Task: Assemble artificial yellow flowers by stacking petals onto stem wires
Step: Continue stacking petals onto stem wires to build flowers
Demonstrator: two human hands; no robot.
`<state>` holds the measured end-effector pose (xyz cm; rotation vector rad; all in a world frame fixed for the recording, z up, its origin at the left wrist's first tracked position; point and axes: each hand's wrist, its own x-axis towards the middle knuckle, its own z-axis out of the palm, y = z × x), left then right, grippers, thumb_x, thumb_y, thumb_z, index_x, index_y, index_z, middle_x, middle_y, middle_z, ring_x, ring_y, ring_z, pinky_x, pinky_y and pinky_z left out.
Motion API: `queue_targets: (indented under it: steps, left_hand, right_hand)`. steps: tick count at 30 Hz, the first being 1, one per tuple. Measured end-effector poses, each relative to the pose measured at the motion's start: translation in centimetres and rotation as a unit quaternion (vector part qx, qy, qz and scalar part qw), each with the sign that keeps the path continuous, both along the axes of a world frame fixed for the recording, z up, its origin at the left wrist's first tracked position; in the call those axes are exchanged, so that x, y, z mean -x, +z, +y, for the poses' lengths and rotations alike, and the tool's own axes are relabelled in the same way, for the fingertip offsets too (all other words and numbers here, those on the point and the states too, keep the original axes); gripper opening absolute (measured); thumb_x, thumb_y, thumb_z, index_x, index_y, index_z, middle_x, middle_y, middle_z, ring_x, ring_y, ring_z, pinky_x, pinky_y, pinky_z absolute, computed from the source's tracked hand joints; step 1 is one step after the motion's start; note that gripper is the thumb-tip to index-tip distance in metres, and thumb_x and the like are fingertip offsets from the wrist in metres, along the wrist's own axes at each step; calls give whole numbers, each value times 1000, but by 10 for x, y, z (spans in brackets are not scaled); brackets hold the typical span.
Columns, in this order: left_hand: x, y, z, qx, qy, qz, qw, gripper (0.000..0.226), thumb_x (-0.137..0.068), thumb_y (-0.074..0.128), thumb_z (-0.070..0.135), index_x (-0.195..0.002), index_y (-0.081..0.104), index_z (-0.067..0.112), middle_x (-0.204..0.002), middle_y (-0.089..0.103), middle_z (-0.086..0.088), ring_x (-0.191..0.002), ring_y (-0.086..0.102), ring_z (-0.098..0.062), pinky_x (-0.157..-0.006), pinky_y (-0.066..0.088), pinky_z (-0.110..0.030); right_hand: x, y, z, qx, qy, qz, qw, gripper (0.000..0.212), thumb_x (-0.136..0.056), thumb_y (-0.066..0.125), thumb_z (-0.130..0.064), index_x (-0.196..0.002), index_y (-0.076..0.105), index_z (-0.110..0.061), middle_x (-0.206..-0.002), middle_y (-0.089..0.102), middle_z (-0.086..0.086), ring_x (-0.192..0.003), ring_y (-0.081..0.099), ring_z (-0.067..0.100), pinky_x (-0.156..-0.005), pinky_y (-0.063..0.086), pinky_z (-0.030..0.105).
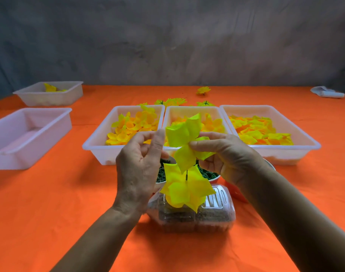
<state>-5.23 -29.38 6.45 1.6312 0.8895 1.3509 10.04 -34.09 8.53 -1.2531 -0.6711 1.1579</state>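
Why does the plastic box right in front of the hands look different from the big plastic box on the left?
The left tray is open on top and looks empty; the tray behind the left hand holds a heap of yellow petals. The left tray stands alone; the petal tray sits side by side with two more trays. Both are pale plastic on the orange cloth.

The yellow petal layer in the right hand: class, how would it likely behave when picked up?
The petal layer probably flops: its lobes bend and fold around the right hand. It looks thin, so likely very light. The creases suggest it crushes easily.
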Motion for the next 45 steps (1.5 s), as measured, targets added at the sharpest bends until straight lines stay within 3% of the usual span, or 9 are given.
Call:
queue_targets:
  steps: [3, 10, 17, 21, 25, 27, 31, 34, 45]
  left_hand:
    - [-2, 3, -5, 57, -27, 34, 997, 75, -50, 67, 68, -104, 61, 18, -63, 70, 6, -56, 61, -2, -57, 47, -23]
    - [-11, 9, 2, 207, -127, -26, 970, 18, -73, 74, 8, -86, 64, 15, -54, 64, 7, -44, 51, -7, -45, 40, -20]
    - [-14, 18, 15, 325, -177, -47, 928, 9, -76, 69, 9, -81, 65, 15, -63, 70, -1, -53, 65, -13, -48, 51, -24]
    - [-9, 13, 11, 335, -199, -10, 921, 37, -49, 75, 27, -83, 68, 15, -72, 70, -5, -62, 62, -16, -42, 43, -22]
    - [-8, 7, 12, 343, -203, -28, 917, 41, -45, 74, 23, -83, 70, 10, -83, 67, -13, -81, 52, -29, -50, 43, -25]
    - [-8, 4, 13, 349, -202, -31, 914, 40, -47, 73, 20, -85, 69, 9, -86, 65, -16, -82, 54, -30, -59, 43, -31]
    - [-8, 0, 15, 373, -195, -23, 907, 17, -69, 71, 12, -85, 65, 12, -71, 66, -8, -55, 59, -18, -43, 41, -20]
    - [-9, -2, 16, 390, -195, -31, 900, 12, -75, 68, 11, -85, 64, 12, -67, 65, -5, -49, 58, -14, -39, 39, -17]
    - [-10, 0, 12, 381, -208, -37, 900, 41, -43, 73, 22, -82, 65, 11, -69, 64, -7, -59, 53, -19, -40, 40, -17]
  right_hand:
    - [0, -1, -1, -4, -4, -13, 1000, 28, -69, 73, -1, -89, 61, -16, -58, 68, -2, -49, 64, 9, -42, 46, 18]
    - [-4, 4, -6, 12, 4, -44, 999, 23, -72, 73, -5, -91, 61, -12, -66, 66, 3, -51, 64, 11, -42, 46, 19]
    - [-3, 13, 0, 36, 34, -82, 995, 58, -73, 69, 2, -128, 52, -4, -113, 66, 17, -86, 66, 26, -79, 51, 38]
    - [-2, 9, -1, 37, 44, -88, 994, 37, -73, 68, 4, -109, 64, -1, -107, 68, 21, -91, 66, 34, -88, 50, 48]
    - [-2, 4, 0, 61, 36, -90, 993, 68, -66, 75, -3, -129, 50, -4, -113, 66, 15, -97, 66, 31, -94, 48, 48]
    - [-3, 2, -1, 63, 38, -101, 992, 73, -62, 77, -4, -130, 49, -3, -106, 68, 15, -89, 67, 29, -91, 49, 47]
    - [-2, 3, 1, 71, 52, -105, 991, 90, -43, 78, -10, -128, 50, 0, -102, 69, 18, -82, 67, 29, -84, 52, 46]
    - [-4, 3, 4, 75, 56, -108, 990, 66, -53, 79, -3, -114, 52, -5, -96, 69, 16, -77, 67, 27, -71, 53, 38]
    - [-5, 2, 4, 67, 36, -162, 984, 45, -65, 78, -3, -102, 56, -16, -93, 66, 13, -85, 62, 27, -66, 44, 31]
